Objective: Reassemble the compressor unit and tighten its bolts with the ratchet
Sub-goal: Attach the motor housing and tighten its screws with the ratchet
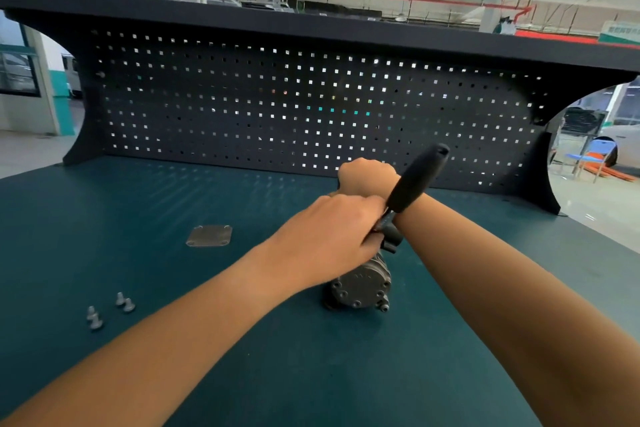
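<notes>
Reassembly early: cover plate (209, 236) and bolts (128, 305) lie loose on the bench.
Left hand (332, 236) grips the ratchet (415, 180) head atop the compressor (360, 284); right hand (367, 173) is curled behind, its hold hidden.

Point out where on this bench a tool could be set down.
Free: the mat between pegboard and square plate; the near stretch between both forearms, before the compressor unit; the strip right of the right forearm. Crowded: the centre, where left hand, right hand and ratchet bunch; also by the bolts.
</notes>
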Tool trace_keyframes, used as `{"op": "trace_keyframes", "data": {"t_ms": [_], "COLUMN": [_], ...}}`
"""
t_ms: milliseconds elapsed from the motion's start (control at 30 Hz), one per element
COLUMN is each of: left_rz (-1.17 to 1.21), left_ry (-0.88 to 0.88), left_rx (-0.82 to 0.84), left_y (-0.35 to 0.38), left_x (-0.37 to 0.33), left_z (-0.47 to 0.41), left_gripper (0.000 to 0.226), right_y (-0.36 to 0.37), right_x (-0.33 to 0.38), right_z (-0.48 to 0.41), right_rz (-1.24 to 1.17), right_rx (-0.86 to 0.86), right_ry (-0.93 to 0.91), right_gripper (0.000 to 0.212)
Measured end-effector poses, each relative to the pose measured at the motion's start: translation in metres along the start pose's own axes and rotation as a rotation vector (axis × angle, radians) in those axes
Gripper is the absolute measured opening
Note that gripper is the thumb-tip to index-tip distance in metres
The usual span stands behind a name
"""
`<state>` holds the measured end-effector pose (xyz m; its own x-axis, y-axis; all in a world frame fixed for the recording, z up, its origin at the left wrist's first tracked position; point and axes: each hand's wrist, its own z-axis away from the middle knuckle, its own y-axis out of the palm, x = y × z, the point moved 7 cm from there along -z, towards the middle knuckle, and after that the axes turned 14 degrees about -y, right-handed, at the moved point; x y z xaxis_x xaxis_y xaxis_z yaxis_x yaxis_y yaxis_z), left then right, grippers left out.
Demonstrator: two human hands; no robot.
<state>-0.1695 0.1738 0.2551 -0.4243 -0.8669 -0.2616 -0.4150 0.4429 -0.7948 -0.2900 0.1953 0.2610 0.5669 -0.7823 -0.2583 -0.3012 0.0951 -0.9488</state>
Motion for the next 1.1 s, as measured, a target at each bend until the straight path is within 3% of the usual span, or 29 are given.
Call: {"op": "trace_keyframes", "data": {"t_ms": [100,167,267,367,400,467,600,767,867,1000,1100], "left_rz": [0.121,0.298,0.784,1.516,1.678,1.768,1.553,0.591,0.147,-0.216,-0.27], "left_ry": [0.008,-0.076,-0.369,-0.791,-0.919,-1.067,-0.993,-0.547,-0.413,-0.166,-0.082], "left_rx": [-0.058,-0.11,-0.135,0.006,0.074,0.215,0.195,0.024,0.011,0.019,-0.004], "left_y": [0.0,0.0,0.009,0.048,0.063,0.082,0.077,0.026,0.01,0.013,0.018], "left_x": [0.003,0.017,0.055,0.079,0.077,0.068,0.061,0.056,0.044,0.017,0.009], "left_z": [0.001,0.007,0.023,0.054,0.064,0.074,0.057,0.03,0.016,0.002,-0.003], "left_gripper": [0.043,0.036,0.021,0.017,0.017,0.025,0.032,0.024,0.029,0.019,0.019], "right_y": [0.001,0.005,0.01,0.011,0.011,0.011,0.009,0.009,0.007,0.003,0.004], "right_x": [0.0,-0.002,-0.005,-0.005,-0.004,-0.003,-0.005,-0.009,-0.009,-0.003,-0.002], "right_z": [-0.001,-0.005,-0.008,-0.009,-0.01,-0.011,-0.007,-0.003,0.001,0.001,-0.001], "right_rz": [-0.003,-0.01,-0.037,-0.025,-0.018,-0.009,-0.031,-0.087,-0.129,-0.126,-0.105], "right_rx": [0.012,0.052,0.103,0.12,0.126,0.125,0.106,0.114,0.11,0.067,0.05], "right_ry": [-0.01,0.002,0.019,0.023,0.022,0.019,0.043,0.076,0.078,0.044,0.04], "right_gripper": [0.021,0.021,0.02,0.017,0.019,0.022,0.021,0.026,0.021,0.022,0.021]}}
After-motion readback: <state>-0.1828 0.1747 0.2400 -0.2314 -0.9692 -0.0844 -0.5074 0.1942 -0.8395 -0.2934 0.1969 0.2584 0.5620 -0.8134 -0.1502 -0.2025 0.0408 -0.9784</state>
